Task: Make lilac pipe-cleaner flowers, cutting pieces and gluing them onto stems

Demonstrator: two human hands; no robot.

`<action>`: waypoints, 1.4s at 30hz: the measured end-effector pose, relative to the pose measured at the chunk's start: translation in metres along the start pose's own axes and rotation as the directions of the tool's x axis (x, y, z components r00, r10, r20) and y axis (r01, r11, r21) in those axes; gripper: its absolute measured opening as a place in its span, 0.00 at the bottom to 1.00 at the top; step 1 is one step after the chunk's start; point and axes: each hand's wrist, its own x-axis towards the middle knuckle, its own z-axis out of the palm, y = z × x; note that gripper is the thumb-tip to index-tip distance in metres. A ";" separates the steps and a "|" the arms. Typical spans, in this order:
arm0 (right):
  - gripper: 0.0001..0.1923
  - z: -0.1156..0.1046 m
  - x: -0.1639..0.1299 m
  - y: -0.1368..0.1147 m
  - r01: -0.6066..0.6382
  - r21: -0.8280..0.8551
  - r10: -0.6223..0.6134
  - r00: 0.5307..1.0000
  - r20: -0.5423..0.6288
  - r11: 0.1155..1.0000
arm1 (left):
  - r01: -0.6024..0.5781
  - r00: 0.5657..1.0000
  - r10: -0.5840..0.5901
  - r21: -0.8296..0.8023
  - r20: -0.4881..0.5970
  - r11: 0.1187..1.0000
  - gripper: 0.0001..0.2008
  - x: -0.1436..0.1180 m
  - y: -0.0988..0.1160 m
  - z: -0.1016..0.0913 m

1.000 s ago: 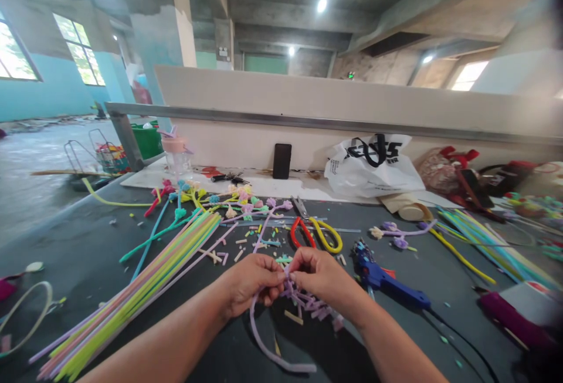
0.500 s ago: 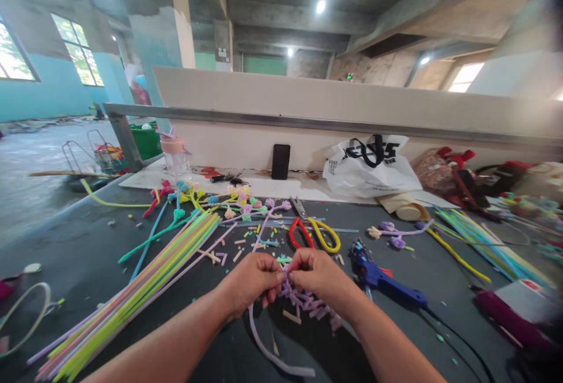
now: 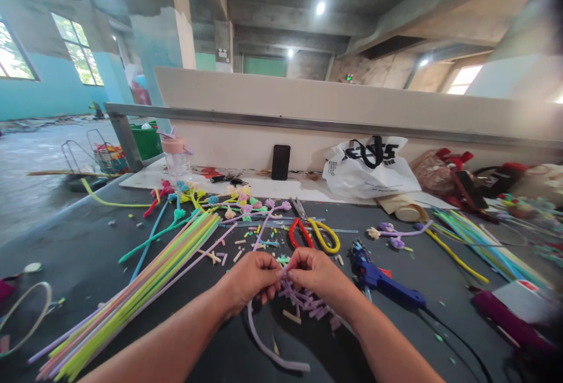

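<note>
My left hand (image 3: 251, 278) and my right hand (image 3: 317, 276) meet at the middle of the table, fingertips almost touching. Both pinch a lilac pipe cleaner (image 3: 263, 343), whose loose tail curves down below the left hand toward the front. The exact spot between the fingertips is mostly covered. Several short cut lilac pieces (image 3: 310, 304) lie in a heap under and beside my right hand. Just beyond the hands are scissors (image 3: 325, 235) with one red and one yellow handle. To the right lies a blue glue gun (image 3: 391, 288) with a black cord.
A bundle of coloured pipe cleaners (image 3: 145, 292) lies at left, another bundle (image 3: 488, 245) at right. Finished-looking pipe-cleaner flowers (image 3: 240, 201) are piled behind. A phone (image 3: 280, 162), a pink-lidded cup (image 3: 176, 157) and a white bag (image 3: 372, 166) stand along the back panel.
Both hands stay nearly in place, still pinching. The pipe cleaner's loose tail has shifted slightly to the left and up.
</note>
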 end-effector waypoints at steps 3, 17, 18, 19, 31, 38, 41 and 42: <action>0.04 0.000 -0.002 -0.003 -0.012 0.052 0.011 1.000 0.017 0.999 | -0.002 1.000 0.002 -0.019 0.005 1.000 0.13 0.000 0.001 0.000; 0.03 0.000 -0.001 -0.004 0.028 0.045 -0.028 1.000 -0.013 0.999 | -0.045 0.999 0.044 -0.024 -0.026 0.999 0.13 0.003 -0.004 -0.001; 0.03 0.000 -0.001 -0.005 0.032 0.045 -0.031 0.999 -0.022 0.998 | -0.044 0.999 0.043 -0.026 -0.029 0.999 0.13 0.004 -0.003 -0.001; 0.03 0.000 -0.001 -0.005 0.035 0.047 -0.034 0.999 -0.028 0.998 | -0.044 0.999 0.043 -0.027 -0.032 0.999 0.13 0.004 -0.002 -0.002; 0.03 0.000 0.001 -0.005 0.039 0.066 -0.037 0.999 -0.024 0.997 | -0.037 0.999 0.037 -0.009 -0.034 0.999 0.13 0.002 0.002 0.001; 0.05 -0.001 0.001 -0.002 0.066 0.046 -0.066 0.998 -0.015 0.997 | -0.035 0.999 0.034 -0.039 -0.025 0.999 0.13 -0.001 0.005 0.004; 0.04 -0.001 0.003 0.004 0.083 0.032 -0.082 0.996 -0.022 0.996 | -0.042 0.999 0.042 -0.034 -0.016 0.999 0.14 0.001 0.003 0.004; 0.04 -0.002 0.004 0.005 0.085 0.029 -0.084 0.996 -0.031 0.996 | -0.037 0.999 0.037 -0.036 -0.019 0.999 0.14 0.002 0.002 0.004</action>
